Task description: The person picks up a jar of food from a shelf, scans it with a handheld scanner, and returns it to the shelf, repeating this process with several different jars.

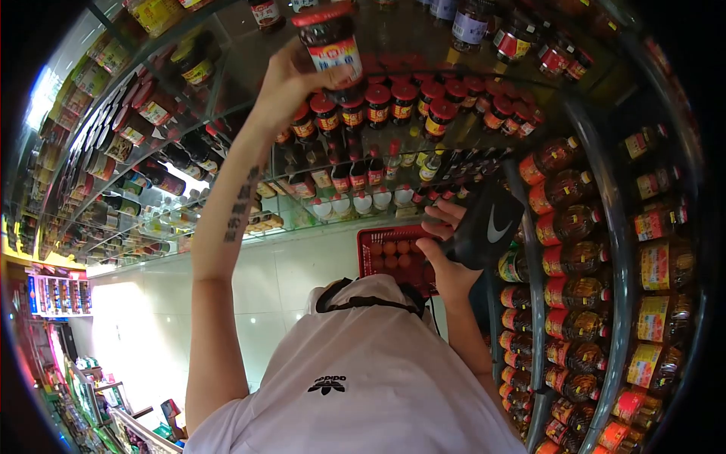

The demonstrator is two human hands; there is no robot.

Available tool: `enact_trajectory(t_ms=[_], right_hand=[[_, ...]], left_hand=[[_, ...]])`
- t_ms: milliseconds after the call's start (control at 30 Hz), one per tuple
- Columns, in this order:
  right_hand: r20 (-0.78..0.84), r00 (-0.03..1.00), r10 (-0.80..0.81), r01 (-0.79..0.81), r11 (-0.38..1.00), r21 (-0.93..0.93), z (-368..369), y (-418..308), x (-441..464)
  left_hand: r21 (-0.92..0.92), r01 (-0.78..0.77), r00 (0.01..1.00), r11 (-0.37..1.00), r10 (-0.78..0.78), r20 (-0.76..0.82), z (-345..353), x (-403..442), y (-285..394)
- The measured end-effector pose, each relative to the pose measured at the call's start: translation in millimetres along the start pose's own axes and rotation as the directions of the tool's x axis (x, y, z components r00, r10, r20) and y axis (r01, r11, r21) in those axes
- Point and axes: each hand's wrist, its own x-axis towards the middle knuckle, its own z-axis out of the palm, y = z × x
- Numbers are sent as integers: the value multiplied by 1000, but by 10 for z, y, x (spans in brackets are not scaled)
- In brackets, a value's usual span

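Raised at the top, my left hand (286,85) is closed round a glass jar (333,50) with a red lid and a red-and-white label. It holds the jar in front of the shelf, above a row of red-lidded jars (378,104). On the right, my right hand (451,265) grips a flat black item (490,227) with a white swoosh; its kind is unclear. Partly behind that hand, a red basket (370,265) sits low down with several round brown things (392,253) in it, which look like eggs.
Glass shelves with bottles (363,174) and jars (155,106) stand ahead and curve round to the left. On the right, racks hold large oil bottles (575,261) behind metal rails (616,219). Pale tiled floor (280,280) shows at the left. More goods (60,291) stand at the lower left.
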Motion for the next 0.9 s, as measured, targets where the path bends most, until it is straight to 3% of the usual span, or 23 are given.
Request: enact_trajectory(t_ms=[133, 167, 200, 267, 300, 333, 400, 900], right_hand=[[-42, 999, 14, -14, 1000, -8, -99, -10, -62], [-45, 999, 21, -22, 1000, -14, -108, -29, -71], [-42, 999, 24, -25, 1000, -14, -120, -35, -84], [-61, 998, 14, -13, 1000, 21, -133, -46, -108], [-60, 998, 14, -13, 1000, 22, -127, -53, -125], [-102, 994, 27, -24, 999, 30, -119, -59, -144], [-144, 989, 39, -34, 999, 39, -119, -57, -161], [-141, 987, 79, -83, 996, -21, -244, 72, -211]], left_hand=[[118, 67, 997, 991, -62, -46, -279, 335, -168], [179, 224, 947, 958, -170, -274, -149, 389, 55], [178, 227, 945, 958, -172, -277, -167, 425, 103], [279, 397, 889, 874, -290, -355, -254, 603, 89], [296, 300, 923, 907, -197, -332, -354, 686, -51], [296, 299, 923, 907, -196, -332, -482, 781, -162], [103, 196, 980, 975, -198, 4, -647, 899, -264], [438, 158, 987, 885, -138, -77, -639, 980, -447]])
